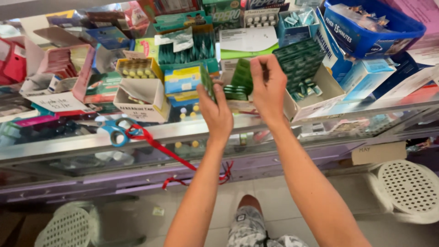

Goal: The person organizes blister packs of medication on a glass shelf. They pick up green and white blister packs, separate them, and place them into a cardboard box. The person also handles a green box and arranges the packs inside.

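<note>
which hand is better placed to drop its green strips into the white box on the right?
Right hand: probably better placed. It holds green blister strips beside the open white box of matching strips. The left hand holds a strip farther away, with the right hand between.

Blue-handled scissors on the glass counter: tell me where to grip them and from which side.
Take the scissors by the blue handle loops, coming from above on the near counter edge. They lie flat on the glass counter, loops exposed; a red ribbon trails from them, and boxes crowd the far side.

Dark green blister strips [241, 75]. Blue-handled scissors [114, 130] trail a red ribbon [160, 147]. A white perforated stool [409, 187] and grey camouflage-patterned shorts [249, 231].
</note>
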